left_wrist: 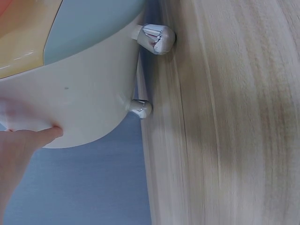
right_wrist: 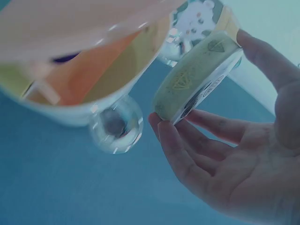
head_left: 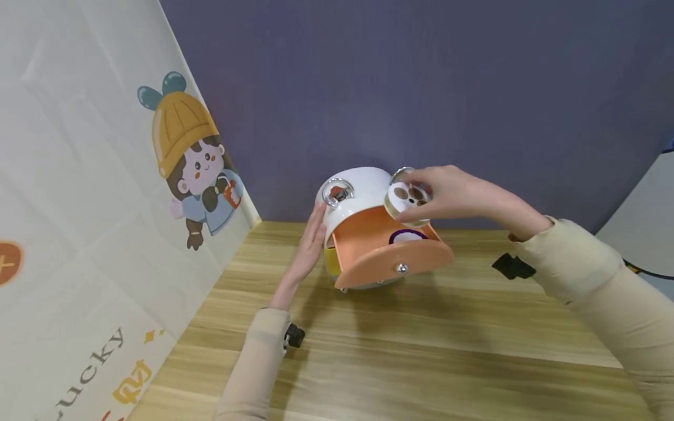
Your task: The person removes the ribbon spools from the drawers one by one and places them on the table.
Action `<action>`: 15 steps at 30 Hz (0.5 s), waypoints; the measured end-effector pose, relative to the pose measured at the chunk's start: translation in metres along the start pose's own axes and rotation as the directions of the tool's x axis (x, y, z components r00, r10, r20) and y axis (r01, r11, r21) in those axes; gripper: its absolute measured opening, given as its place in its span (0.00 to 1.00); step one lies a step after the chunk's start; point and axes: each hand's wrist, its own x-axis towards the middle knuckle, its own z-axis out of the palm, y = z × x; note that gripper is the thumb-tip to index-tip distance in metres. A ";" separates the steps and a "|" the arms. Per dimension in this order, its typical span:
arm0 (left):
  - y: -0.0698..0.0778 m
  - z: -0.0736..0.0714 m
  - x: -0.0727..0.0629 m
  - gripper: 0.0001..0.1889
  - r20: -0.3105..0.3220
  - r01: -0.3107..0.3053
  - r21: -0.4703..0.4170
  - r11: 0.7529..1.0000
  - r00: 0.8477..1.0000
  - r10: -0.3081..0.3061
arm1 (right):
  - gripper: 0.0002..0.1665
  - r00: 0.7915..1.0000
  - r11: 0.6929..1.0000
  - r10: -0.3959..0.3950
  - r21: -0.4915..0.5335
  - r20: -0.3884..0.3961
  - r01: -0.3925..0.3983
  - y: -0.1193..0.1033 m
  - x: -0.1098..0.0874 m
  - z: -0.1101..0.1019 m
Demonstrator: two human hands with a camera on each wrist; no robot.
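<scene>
Right hand [head_left: 450, 192]: round case [head_left: 403, 202] pinched above drawer [head_left: 376, 266]
Left hand [head_left: 309, 238]: cabinet [head_left: 363, 180] touched, fingers nearly straight
Drawer transfer: apparently underway; rim clearance needed

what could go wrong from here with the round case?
Slip: right hand pinches the round case by its edge; it may drop.
Collision: purple-rimmed item lies in the orange drawer; the case could hit it.
Shift: left hand only touches the white box; a bump might slide it.
</scene>
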 end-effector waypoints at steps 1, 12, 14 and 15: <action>0.006 -0.001 -0.001 0.28 0.002 0.000 -0.002 1.000 1.000 0.000 | 0.29 1.000 1.000 0.016 -0.006 -0.007 -0.016 0.005 -0.005 -0.001; -0.011 -0.003 0.004 0.27 -0.010 0.000 -0.005 1.000 1.000 0.000 | 0.49 0.989 0.986 0.149 -0.072 -0.019 -0.150 0.067 -0.048 0.015; -0.015 -0.002 0.005 0.27 -0.007 -0.001 -0.007 1.000 1.000 0.001 | 0.49 0.988 0.986 0.154 -0.067 -0.017 -0.155 0.077 -0.057 0.023; -0.016 -0.001 0.005 0.27 -0.004 -0.003 -0.010 1.000 1.000 0.003 | 0.49 0.988 0.985 0.156 -0.070 -0.015 -0.157 0.082 -0.061 0.028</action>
